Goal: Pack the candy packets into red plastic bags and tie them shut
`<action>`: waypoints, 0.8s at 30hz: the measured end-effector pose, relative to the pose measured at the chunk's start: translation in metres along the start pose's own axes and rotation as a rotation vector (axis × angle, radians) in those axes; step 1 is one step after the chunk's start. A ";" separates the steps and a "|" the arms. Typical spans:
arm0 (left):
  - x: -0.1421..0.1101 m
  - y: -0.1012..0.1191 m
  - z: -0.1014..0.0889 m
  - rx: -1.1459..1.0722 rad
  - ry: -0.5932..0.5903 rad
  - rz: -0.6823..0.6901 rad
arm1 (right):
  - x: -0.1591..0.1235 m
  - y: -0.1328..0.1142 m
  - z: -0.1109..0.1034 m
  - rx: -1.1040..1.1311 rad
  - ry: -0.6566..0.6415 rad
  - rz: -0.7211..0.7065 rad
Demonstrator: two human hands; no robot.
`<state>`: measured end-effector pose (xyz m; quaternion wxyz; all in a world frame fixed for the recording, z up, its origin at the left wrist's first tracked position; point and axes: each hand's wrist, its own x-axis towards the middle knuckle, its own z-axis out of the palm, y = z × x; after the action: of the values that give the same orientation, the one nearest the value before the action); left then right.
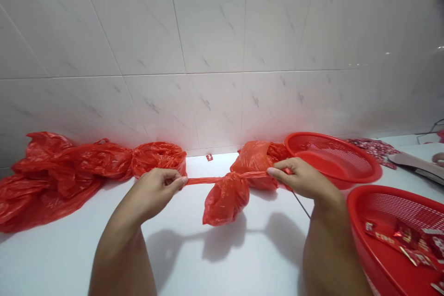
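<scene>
Red plastic bag point(227, 201), one, small, bunched and rounded below, gathered tight at the neck; suspended above the white bench point(62, 259) at the middle of the work area, its shadow falling on the surface beneath. Two twisted ends run out from the neck in a nearly level line, drawn taut. Left hand point(152, 196): thumb and fingers pinched together on the left end. Right hand point(305, 178): thumb and fingers likewise pinched on the right end. Behind the bag, partly covered by the right hand, a second red bag point(253, 162), bulging, resting on the bench. To the left along the wall, a round, crumpled red bag point(159, 155), and beside it a large loose heap of red plastic point(55, 178). Near the foot of the marbled tile wall point(215, 23), one little red packet point(209, 157). To the right, from where I stand, two red perforated baskets: the rear basket point(322, 162) near the wall, the front basket point(355, 226) holding several red wrapped packets point(409, 240). Beyond the rear basket, a spread of small red pieces point(373, 149) and a long, pale-topped object point(414, 165), kind uncertain.
</scene>
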<state>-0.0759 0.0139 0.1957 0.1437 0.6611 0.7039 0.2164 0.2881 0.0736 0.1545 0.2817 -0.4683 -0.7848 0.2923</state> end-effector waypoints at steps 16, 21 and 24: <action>-0.008 0.033 0.020 -0.050 -0.068 0.141 | -0.012 -0.022 0.004 -0.110 0.042 -0.052; -0.009 0.030 0.026 -0.064 -0.176 0.282 | -0.011 -0.033 0.016 -0.091 -0.004 -0.166; -0.013 0.026 0.023 -0.085 -0.189 0.346 | -0.012 -0.034 0.017 -0.095 0.016 -0.178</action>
<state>-0.0404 0.0047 0.1874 0.1974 0.7829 0.5535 0.2043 0.2610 0.0460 0.1659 0.2904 -0.4117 -0.8340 0.2248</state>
